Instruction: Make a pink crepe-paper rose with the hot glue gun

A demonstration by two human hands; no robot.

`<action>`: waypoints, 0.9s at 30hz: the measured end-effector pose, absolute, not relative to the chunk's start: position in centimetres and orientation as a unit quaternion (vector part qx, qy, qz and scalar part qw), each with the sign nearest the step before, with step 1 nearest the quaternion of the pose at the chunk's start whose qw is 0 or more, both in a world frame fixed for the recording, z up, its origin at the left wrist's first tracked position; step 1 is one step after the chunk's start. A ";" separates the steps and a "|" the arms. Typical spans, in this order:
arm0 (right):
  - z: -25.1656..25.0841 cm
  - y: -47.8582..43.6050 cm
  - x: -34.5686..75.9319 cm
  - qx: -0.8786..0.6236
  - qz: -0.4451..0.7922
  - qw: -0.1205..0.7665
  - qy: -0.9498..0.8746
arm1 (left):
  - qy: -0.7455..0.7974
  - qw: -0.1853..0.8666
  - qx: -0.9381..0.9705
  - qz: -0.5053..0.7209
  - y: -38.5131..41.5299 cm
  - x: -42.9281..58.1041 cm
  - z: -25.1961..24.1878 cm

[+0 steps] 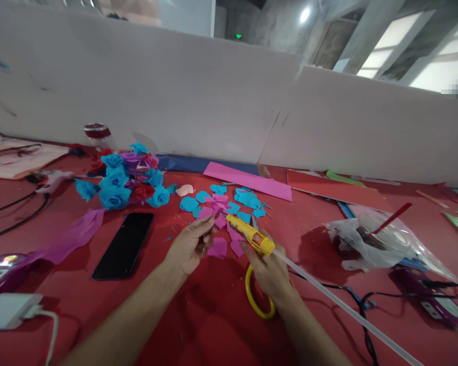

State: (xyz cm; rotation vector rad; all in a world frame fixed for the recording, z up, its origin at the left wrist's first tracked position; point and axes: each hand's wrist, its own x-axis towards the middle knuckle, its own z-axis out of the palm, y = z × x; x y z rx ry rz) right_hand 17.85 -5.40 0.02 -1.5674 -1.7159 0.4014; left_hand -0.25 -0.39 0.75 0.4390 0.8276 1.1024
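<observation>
My right hand (269,272) grips a yellow glue gun (248,234) with a long clear glue stick (339,302) trailing back to the right. Its nozzle points at a pink paper flower (217,203). My left hand (191,246) pinches that flower's stem between thumb and fingers. Loose pink petals (218,248) and blue petals (246,198) lie on the red table (198,315) around both hands.
A black phone (124,245) lies left of my left hand. Behind it sits a bunch of blue, purple and red paper flowers (124,178). Pink paper sheet (248,180), a plastic bag with a cup (370,241), cables (362,305), power strips (431,297) and a white charger (9,310) surround the area. White boards wall the back.
</observation>
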 end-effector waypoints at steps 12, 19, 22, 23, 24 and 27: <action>0.0 -5.4 17.9 -0.615 0.147 0.388 -0.670 | 0.377 0.751 0.180 0.511 -0.6 -0.2 1.1; 0.1 -5.5 17.8 -0.608 0.169 0.403 -0.663 | 0.388 0.751 0.189 0.499 -0.6 0.0 1.2; 0.2 -5.4 17.7 -0.609 0.169 0.399 -0.664 | 0.392 0.753 0.190 0.493 -0.7 0.0 1.0; 0.2 -5.4 17.7 -0.611 0.168 0.397 -0.664 | 0.394 0.752 0.190 0.493 -0.7 0.0 1.0; 0.3 -5.4 17.7 -0.612 0.167 0.396 -0.664 | 0.396 0.751 0.190 0.493 -0.7 0.1 0.9; 0.4 -5.4 17.7 -0.610 0.158 0.393 -0.670 | 0.399 0.747 0.194 0.494 -0.7 0.2 0.9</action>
